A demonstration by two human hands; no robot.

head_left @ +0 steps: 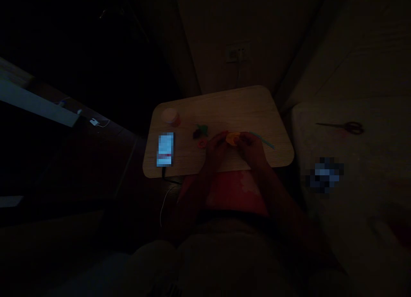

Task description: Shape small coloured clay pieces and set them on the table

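Observation:
The scene is very dark. Over the small wooden table (186,160), my left hand (215,149) and my right hand (252,148) are closed on a flat, round orange piece (232,139). Its exact kind cannot be made out. The left fingers grip its left edge, while the right thumb and fingers press on its right side. Left of my left hand lies a small red ring-like piece (201,143). Just behind that are a green piece (202,129) and a dark piece (196,134). Beside my right hand a thin blue-green strip (268,143) reaches out to the right.
A lit phone (165,149) lies at the table's left with a dark cable (170,181) hanging off the front edge. Behind it stands a small pale-lidded jar (171,116). Scissors (351,127) rest on a pale surface (308,117) at right. A wall socket (237,52) is beyond.

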